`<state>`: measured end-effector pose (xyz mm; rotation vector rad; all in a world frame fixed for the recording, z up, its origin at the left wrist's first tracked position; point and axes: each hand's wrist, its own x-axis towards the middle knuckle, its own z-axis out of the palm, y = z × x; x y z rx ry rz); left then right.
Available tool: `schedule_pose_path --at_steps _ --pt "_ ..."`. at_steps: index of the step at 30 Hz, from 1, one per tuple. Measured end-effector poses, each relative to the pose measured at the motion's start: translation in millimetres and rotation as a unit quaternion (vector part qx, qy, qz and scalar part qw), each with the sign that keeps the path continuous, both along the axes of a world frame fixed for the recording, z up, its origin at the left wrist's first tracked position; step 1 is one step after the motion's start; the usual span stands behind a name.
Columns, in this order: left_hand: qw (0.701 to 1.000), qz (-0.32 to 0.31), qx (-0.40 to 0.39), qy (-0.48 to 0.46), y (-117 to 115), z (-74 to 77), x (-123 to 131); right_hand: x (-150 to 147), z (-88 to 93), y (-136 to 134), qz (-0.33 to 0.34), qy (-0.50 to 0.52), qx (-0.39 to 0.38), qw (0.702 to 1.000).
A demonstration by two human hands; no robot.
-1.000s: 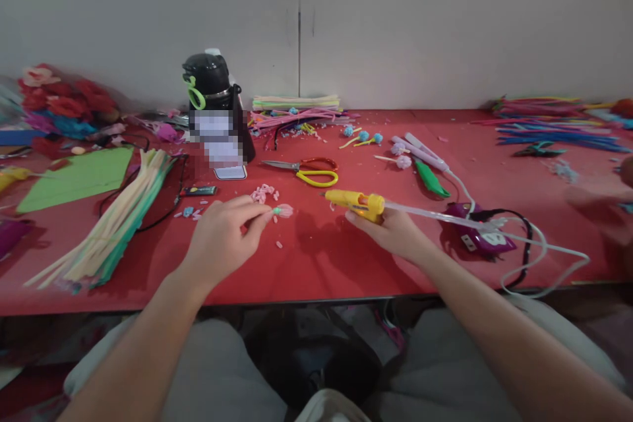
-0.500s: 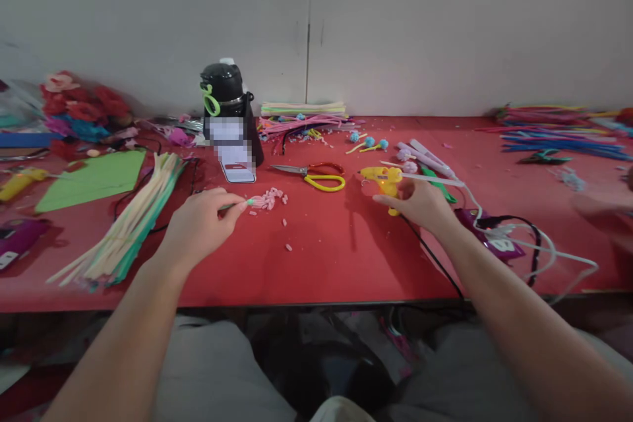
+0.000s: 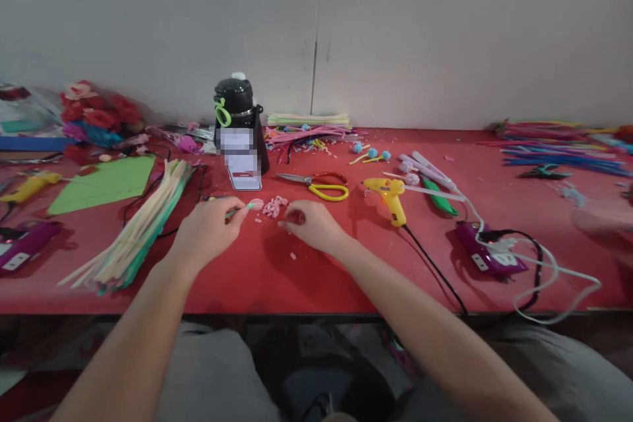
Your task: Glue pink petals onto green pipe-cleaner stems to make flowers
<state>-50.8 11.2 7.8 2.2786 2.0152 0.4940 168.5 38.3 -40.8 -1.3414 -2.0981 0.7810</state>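
My left hand (image 3: 210, 227) pinches a thin green stem with a small pink and green bud (image 3: 254, 204) at its end, like pipe-cleaner work. Just right of the bud lies a small heap of short pink fuzzy pieces (image 3: 274, 206). Beside that heap is my right hand (image 3: 316, 225), its fingers curved and apart, and nothing shows between them. A yellow hot glue gun (image 3: 392, 198) rests on the red table (image 3: 316, 283), well right of my right hand. Behind the heap lie scissors (image 3: 324, 192) with yellow and red handles.
A bundle of cream and green pipe cleaners (image 3: 133, 227) lies left of my left arm. A black bottle (image 3: 237, 102) stands behind a propped phone (image 3: 246, 175). The glue gun's black cord runs to the front edge, near a purple power strip (image 3: 487, 254) with white cables.
My right hand has let go of the glue gun and moved left to the pink pieces. The gun now sits on the table. My left hand still holds the stem. The view has shifted slightly.
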Motion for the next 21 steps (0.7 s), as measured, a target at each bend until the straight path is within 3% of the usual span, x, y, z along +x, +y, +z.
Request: schedule_pose_path --at_steps 4,9,16,21 --pt "1.0 -0.007 0.005 0.007 0.0 -0.5 1.4 -31.2 -10.8 23.3 -0.044 -0.023 -0.001 0.999" --pt "1.0 -0.002 -0.001 0.024 -1.4 -0.2 7.0 -33.6 -10.7 30.1 -0.049 -0.043 -0.023 0.998" --pt "0.998 0.017 -0.058 0.01 1.9 -1.9 15.2 -15.5 -14.5 39.0 0.029 0.051 -0.027 0.998" --pt "0.998 -0.009 -0.04 -0.054 6.5 -13.6 32.4 18.2 -17.4 38.0 0.052 0.156 -0.043 0.985"
